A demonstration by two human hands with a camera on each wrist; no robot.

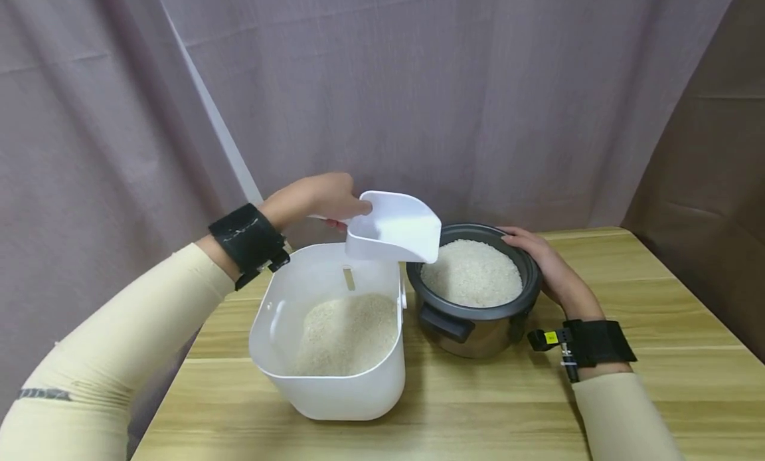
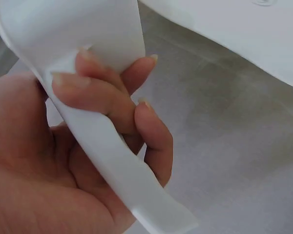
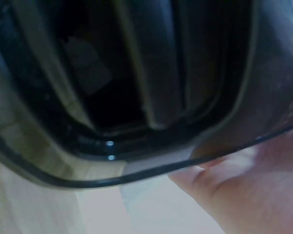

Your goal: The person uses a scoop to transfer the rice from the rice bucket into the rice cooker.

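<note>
My left hand (image 1: 317,198) grips the handle of a white plastic scoop (image 1: 394,228), held in the air above the gap between the two vessels. In the left wrist view the fingers (image 2: 102,100) curl round the scoop handle (image 2: 112,161). A white rice bin (image 1: 335,381) with rice (image 1: 346,335) in its bottom stands left of a dark pot (image 1: 478,315) filled with white rice (image 1: 472,272). My right hand (image 1: 540,262) holds the pot's far right rim. The right wrist view shows the pot's side (image 3: 136,87) blurred up close, with the palm (image 3: 244,190) against it.
Both vessels stand on a wooden table (image 1: 657,315), whose left edge runs near the bin. A grey curtain (image 1: 418,82) hangs behind. Bare tabletop lies in front and to the right.
</note>
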